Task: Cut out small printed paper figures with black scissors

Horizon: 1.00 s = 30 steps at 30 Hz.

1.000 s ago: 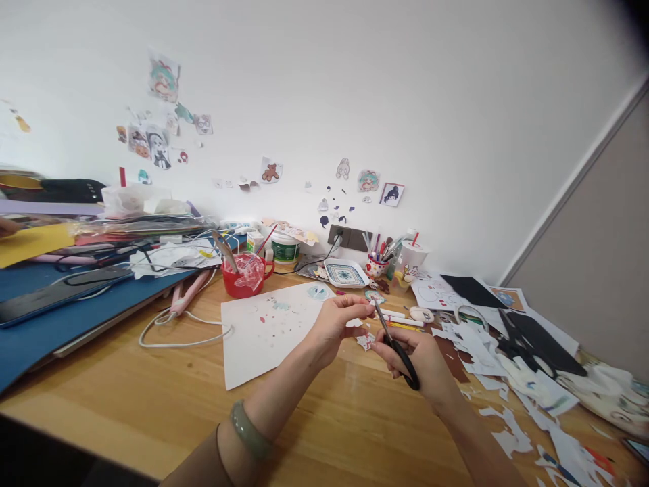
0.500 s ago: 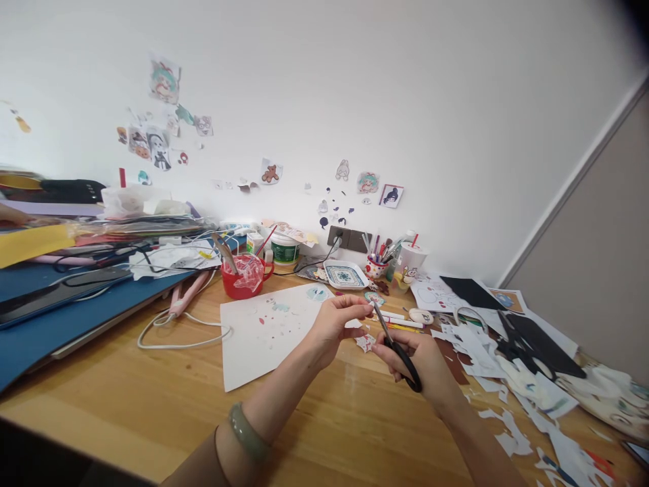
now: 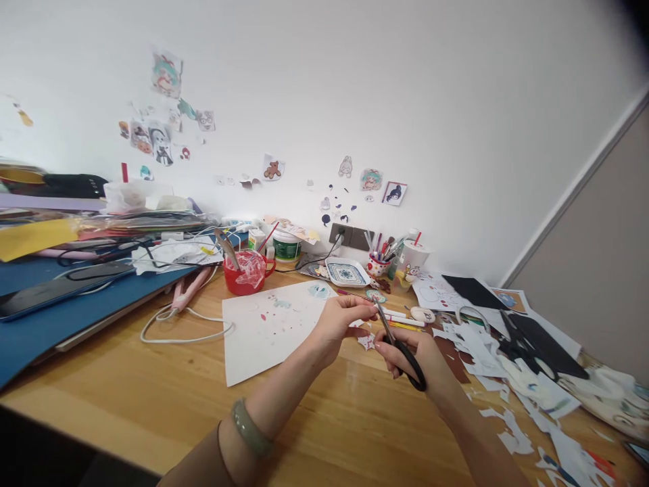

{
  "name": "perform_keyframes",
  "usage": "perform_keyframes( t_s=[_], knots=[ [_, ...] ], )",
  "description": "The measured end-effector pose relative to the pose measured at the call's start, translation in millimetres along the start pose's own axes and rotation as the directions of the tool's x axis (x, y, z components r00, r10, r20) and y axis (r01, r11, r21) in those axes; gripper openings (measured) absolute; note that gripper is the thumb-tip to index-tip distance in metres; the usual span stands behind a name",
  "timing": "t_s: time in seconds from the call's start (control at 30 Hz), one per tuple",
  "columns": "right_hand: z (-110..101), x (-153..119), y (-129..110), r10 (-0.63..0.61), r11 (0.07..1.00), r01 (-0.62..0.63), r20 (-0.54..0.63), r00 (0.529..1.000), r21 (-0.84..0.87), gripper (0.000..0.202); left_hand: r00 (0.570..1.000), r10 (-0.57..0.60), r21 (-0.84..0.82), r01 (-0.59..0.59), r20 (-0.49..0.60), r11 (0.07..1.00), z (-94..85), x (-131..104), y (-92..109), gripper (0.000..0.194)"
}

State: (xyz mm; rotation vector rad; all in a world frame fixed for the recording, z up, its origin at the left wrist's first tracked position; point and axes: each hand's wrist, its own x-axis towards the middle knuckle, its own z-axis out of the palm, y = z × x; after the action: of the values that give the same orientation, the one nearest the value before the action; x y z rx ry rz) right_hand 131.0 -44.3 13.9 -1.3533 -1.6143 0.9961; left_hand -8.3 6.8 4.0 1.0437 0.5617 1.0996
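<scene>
My right hand [image 3: 410,352] is closed round black-handled scissors [image 3: 413,365], whose blades point up and to the left. Just left of the blades, my left hand [image 3: 342,325] is pinched at their tips, on something too small to make out. Below its fingers a small white paper cutout with red marks [image 3: 366,341] shows between the hands. A white sheet [image 3: 263,345] with small coloured cutouts on it lies on the wooden table, left of my left hand.
A red mug [image 3: 244,274], a patterned tray [image 3: 347,272] and a pen cup [image 3: 378,266] stand toward the wall. Paper scraps [image 3: 512,433] and second scissors [image 3: 520,345] lie at the right. A white cable [image 3: 182,340] loops at the left.
The view has shifted slightly. Both hands stay close together, with the scissors still in my right hand; the blades appear a little more closed up to my left fingertips.
</scene>
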Motion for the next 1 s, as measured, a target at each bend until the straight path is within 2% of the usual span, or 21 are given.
perform_keyframes(
  t_s=[0.63, 1.0],
  knots=[
    [-0.3, 2.7, 4.5, -0.030, 0.999, 0.031, 0.010, 0.999, -0.024, 0.015, 0.999, 0.015, -0.003, -0.014, 0.053, 1.000, -1.8, -1.1, -0.7, 0.020],
    [-0.9, 2.8, 9.4, -0.048, 0.998, 0.048, 0.004, 0.999, -0.048, 0.011, 0.999, 0.006, -0.006, -0.006, 0.044, 1.000, -2.1, -1.0, -1.4, 0.020]
  ],
)
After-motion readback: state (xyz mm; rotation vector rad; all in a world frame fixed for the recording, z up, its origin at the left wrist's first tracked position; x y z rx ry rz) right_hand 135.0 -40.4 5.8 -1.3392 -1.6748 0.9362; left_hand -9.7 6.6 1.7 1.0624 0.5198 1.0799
